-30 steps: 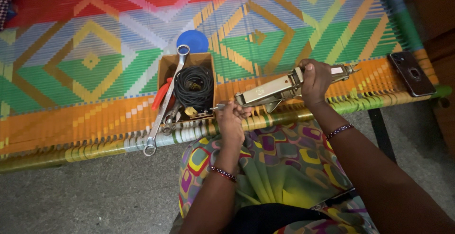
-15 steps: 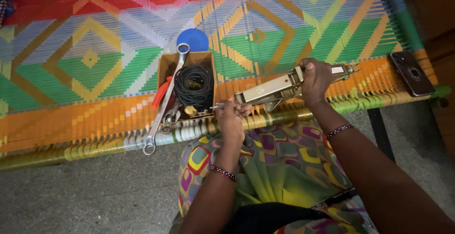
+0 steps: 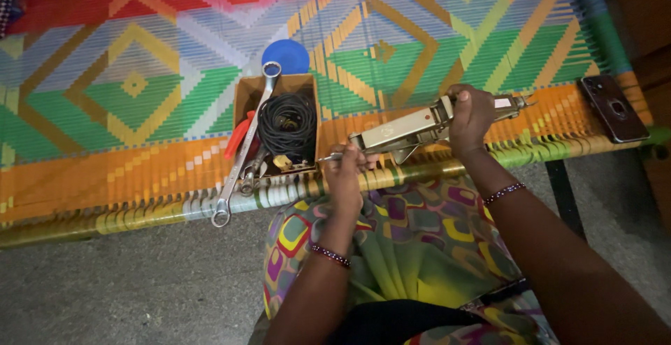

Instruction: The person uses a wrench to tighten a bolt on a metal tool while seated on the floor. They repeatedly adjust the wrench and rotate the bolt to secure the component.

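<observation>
Head view. We hold a long beige metal hand tool with a pointed front tip (image 3: 419, 130) across the near edge of a woven cot with a multicoloured geometric pattern (image 3: 140, 93). The tool lies roughly level, just above the orange border of the weave, its tip pointing to our left.

Our right hand (image 3: 470, 116) is closed around the rear body of the tool, fingers wrapped over the top. Our left hand (image 3: 344, 170) is closed at the front tip of the tool, fingers pinched on the thin metal end; we cannot tell exactly what part the fingertips grip.

Just to the left of the left hand stands an open brown cardboard box (image 3: 246, 100) on the cot. It contains a coil of black cable (image 3: 287, 123) and a red-handled tool (image 3: 237, 135). A long silver ring spanner (image 3: 244, 151) leans diagonally across the box, its lower ring past the cot's edge. A round blue lid (image 3: 286, 55) lies touching the far side of the box.

A dark mobile phone (image 3: 614, 107) lies on the cot's right corner, well apart from the hands. Our lap, in patterned cloth (image 3: 412, 240), sits below the cot rail, over a grey concrete floor (image 3: 105, 289).
</observation>
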